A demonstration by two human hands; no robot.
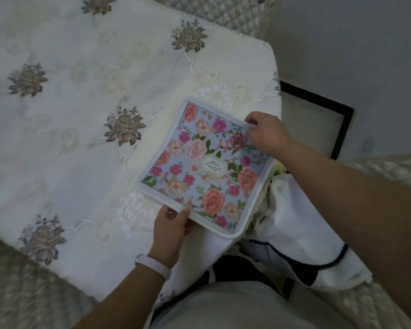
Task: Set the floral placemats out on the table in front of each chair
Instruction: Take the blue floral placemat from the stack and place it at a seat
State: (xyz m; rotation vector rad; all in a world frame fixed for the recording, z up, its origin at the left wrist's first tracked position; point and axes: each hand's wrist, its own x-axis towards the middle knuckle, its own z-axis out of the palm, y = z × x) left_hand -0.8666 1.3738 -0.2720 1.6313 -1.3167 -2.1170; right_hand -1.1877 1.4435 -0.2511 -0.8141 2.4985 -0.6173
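A floral placemat (204, 167), light blue with pink and peach flowers and a white border, lies near the table's corner, its near right part overhanging the edge. My left hand (171, 224) pinches its near left edge, thumb on top. Along its far right edge, my right hand (263, 134) grips it with the fingers curled over the border. The table (81, 115) is covered by a cream embroidered cloth with grey-brown rose motifs.
A quilted chair back (223, 13) stands at the table's far side. A second quilted cushion (389, 176) shows at the right. White cloth with dark trim (306, 245) hangs below the table corner. A dark-framed floor panel (318, 115) lies beyond the corner.
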